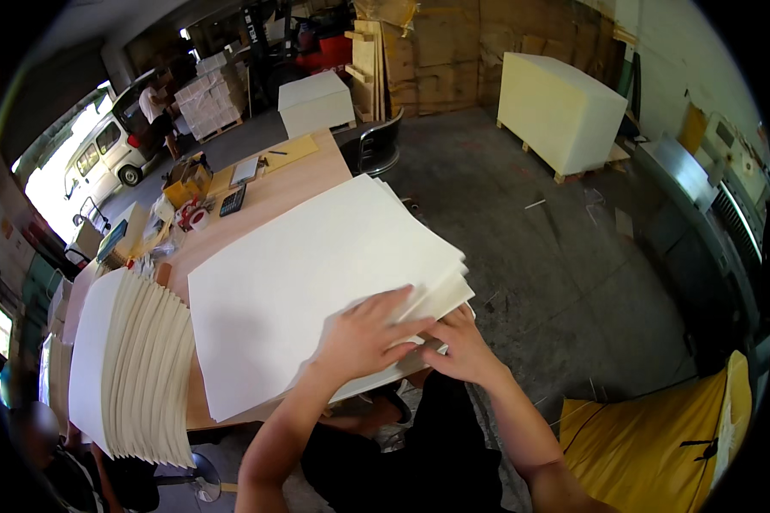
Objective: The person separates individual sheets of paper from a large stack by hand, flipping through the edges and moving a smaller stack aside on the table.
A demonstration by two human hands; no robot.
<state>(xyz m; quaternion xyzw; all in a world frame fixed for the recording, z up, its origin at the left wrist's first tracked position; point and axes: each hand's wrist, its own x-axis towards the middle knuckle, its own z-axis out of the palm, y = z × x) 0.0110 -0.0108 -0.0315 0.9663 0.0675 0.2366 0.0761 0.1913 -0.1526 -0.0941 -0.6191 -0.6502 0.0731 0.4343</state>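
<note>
A stack of large white paper sheets (299, 265) lies in front of me on the wooden table, its right-hand corners fanned out in uneven layers. My left hand (366, 335) rests on the top sheet near that corner, fingers stretched out and apart. Close beside it, my right hand (462, 346) is closed around the near right corner of the sheets, with its fingertips at the layered edges. How many sheets it grips is hidden. Left of this stack, a second pile of white sheets (137, 368) sits in many stepped layers, bending over the table's near edge.
On the wooden table (304, 175) lie a calculator (232, 201), tape rolls (198, 220) and a cardboard box (186, 181). A black chair (378, 144) stands beyond. Wrapped pallet stacks (560, 115) stand farther off, a yellow cover (659, 436) lower right. Another person (68, 462) is at lower left.
</note>
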